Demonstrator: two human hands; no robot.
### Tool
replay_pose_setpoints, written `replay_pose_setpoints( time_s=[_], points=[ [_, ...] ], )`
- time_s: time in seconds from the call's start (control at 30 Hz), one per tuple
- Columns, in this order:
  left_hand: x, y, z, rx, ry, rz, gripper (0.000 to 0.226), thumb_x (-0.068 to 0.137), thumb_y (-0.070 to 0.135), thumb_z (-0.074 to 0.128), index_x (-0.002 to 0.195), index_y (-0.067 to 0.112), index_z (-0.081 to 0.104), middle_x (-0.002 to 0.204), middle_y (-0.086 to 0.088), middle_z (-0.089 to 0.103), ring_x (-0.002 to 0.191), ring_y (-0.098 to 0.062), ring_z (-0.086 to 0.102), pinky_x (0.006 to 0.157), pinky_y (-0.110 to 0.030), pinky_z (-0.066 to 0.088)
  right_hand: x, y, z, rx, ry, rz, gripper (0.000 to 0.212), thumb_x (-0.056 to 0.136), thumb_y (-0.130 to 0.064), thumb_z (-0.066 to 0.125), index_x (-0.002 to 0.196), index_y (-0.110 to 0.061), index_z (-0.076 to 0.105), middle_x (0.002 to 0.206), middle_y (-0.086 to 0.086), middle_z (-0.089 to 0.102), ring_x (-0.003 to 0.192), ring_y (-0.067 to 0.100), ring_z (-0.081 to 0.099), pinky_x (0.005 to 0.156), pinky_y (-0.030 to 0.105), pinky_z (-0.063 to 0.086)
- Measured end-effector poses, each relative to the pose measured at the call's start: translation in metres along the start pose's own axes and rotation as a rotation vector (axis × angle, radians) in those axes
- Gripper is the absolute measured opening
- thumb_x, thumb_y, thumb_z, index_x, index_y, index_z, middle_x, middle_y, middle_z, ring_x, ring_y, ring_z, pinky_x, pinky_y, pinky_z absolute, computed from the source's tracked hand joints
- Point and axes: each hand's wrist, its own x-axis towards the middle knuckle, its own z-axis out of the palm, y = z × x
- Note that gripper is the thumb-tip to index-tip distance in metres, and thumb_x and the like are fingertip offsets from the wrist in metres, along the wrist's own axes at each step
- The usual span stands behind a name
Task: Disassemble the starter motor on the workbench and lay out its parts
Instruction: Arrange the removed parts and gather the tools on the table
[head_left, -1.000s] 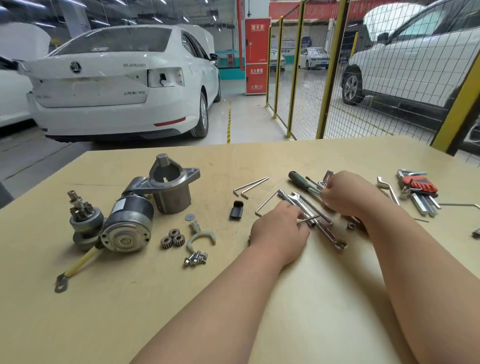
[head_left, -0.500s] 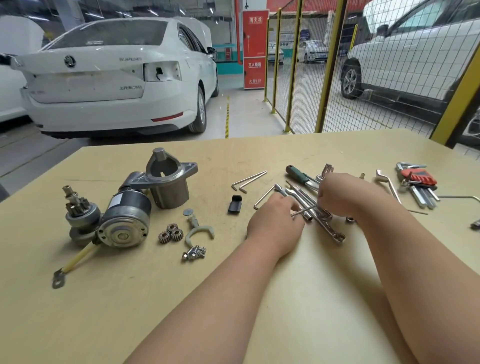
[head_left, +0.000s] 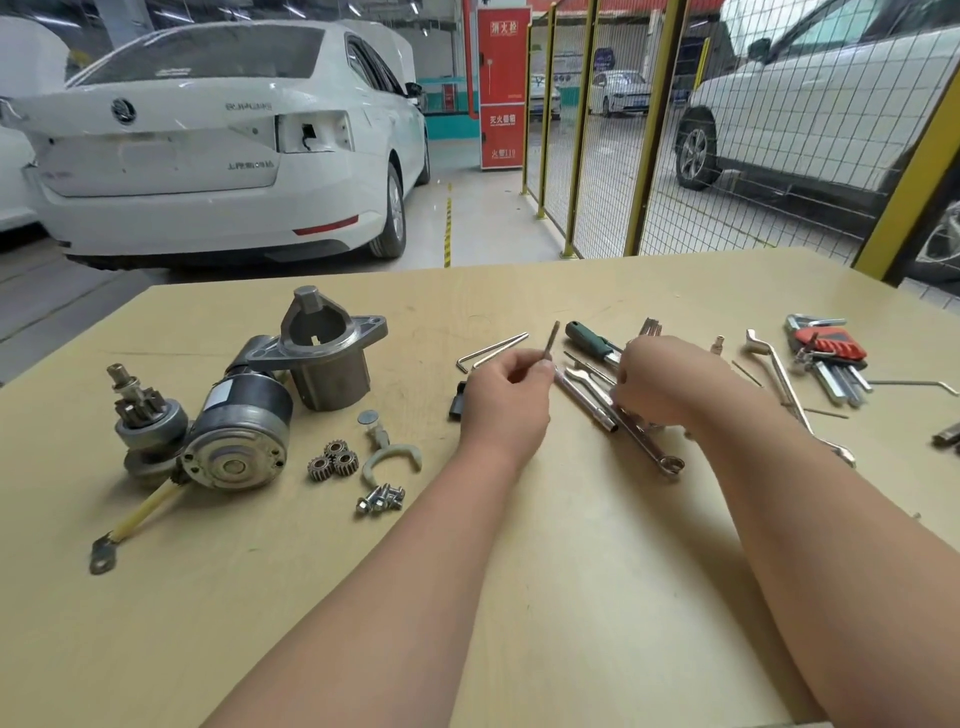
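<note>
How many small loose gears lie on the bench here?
3, clustered right of the motor body: rear gear, front-left gear, front-right gear. More could hide behind larger parts.

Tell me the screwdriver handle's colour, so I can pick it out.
The screwdriver handle is dark green, clearest in the head view.

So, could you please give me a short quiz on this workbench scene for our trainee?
1. True or false: the left hand pinches a thin metal rod with its free end pointing up.
2. How many small gears lie beside the motor body?
3. Which of these lies closest to the fork lever? A) the bolts B) a red hex key set C) a green-handled screwdriver
Key: 1 true; 2 three; 3 A.
</note>
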Motion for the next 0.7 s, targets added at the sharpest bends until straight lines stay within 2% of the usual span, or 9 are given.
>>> replay_pose_setpoints(
  time_s=[0.1, 0.23, 0.37, 0.47, 0.53, 0.6, 0.7],
  points=[
    [0.0, 0.002, 0.002, -0.101, 0.007, -0.036, 0.015, 0.089, 0.017, 0.059, 0.079, 0.026, 0.064, 0.058, 0.015, 0.057, 0.049, -0.002, 0.052, 0.057, -0.024, 0.053, -0.002, -0.001, -0.001, -0.014, 0.018, 0.057, 0.012, 0.077, -0.006, 0.047, 0.068, -0.013, 0.05, 0.069, 0.005, 0.056, 0.057, 0.021, 0.052, 0.046, 0.023, 0.034],
    [0.0, -0.002, 0.003, 0.012, -0.014, 0.009, 0.01, 0.088, 0.024, 0.062, 0.079, 0.027, 0.066, 0.067, 0.016, 0.061, 0.063, -0.005, 0.056, 0.065, -0.024, 0.049, -0.004, -0.007, 0.0, -0.079, 0.02, 0.101, 0.018, 0.077, -0.003, 0.043, 0.067, -0.017, 0.037, 0.072, 0.002, 0.049, 0.059, 0.018, 0.044, 0.049, 0.026, 0.028],
    [0.001, -0.005, 0.004, 0.112, -0.04, 0.012, 0.008, 0.089, 0.027, 0.059, 0.087, 0.024, 0.066, 0.069, 0.015, 0.059, 0.064, -0.009, 0.056, 0.063, -0.021, 0.043, -0.003, -0.007, 0.0, -0.07, 0.032, 0.079, 0.018, 0.084, -0.017, 0.046, 0.065, -0.016, 0.044, 0.067, 0.002, 0.052, 0.057, 0.019, 0.048, 0.048, 0.024, 0.028],
    [0.003, -0.005, 0.002, 0.091, -0.031, -0.035, 0.008, 0.09, 0.025, 0.058, 0.087, 0.02, 0.064, 0.065, 0.01, 0.055, 0.056, -0.007, 0.055, 0.059, -0.022, 0.048, -0.002, -0.006, -0.01, 0.19, 0.129, 0.014, 0.03, 0.087, -0.025, 0.043, 0.063, -0.008, 0.047, 0.062, 0.006, 0.051, 0.057, 0.027, 0.051, 0.046, 0.026, 0.03],
    [0.004, -0.004, 0.0, 0.002, -0.021, -0.107, 0.008, 0.092, 0.022, 0.057, 0.088, 0.017, 0.063, 0.062, 0.006, 0.053, 0.043, -0.003, 0.051, 0.047, -0.019, 0.046, -0.006, -0.013, -0.015, 0.462, 0.171, -0.129, 0.027, 0.087, -0.022, 0.045, 0.064, -0.009, 0.052, 0.058, 0.004, 0.057, 0.053, 0.018, 0.053, 0.047, 0.028, 0.036],
    [0.005, -0.002, -0.001, -0.091, 0.021, -0.17, 0.01, 0.093, 0.02, 0.055, 0.086, 0.016, 0.06, 0.062, 0.003, 0.053, 0.041, -0.005, 0.05, 0.043, -0.019, 0.045, -0.017, -0.029, -0.016, 0.638, 0.121, -0.265, 0.025, 0.086, -0.02, 0.048, 0.064, -0.013, 0.058, 0.052, -0.001, 0.06, 0.039, 0.009, 0.05, 0.042, 0.023, 0.039],
    [0.01, -0.001, -0.005, -0.22, 0.144, -0.22, 0.019, 0.093, 0.018, 0.05, 0.076, 0.014, 0.056, 0.063, -0.001, 0.053, 0.052, -0.017, 0.049, 0.051, -0.025, 0.047, -0.028, -0.049, -0.009, 0.661, 0.008, -0.344, 0.021, 0.084, -0.021, 0.049, 0.067, -0.016, 0.06, 0.048, 0.002, 0.061, 0.036, 0.014, 0.053, 0.036, 0.019, 0.036]
  ],
)
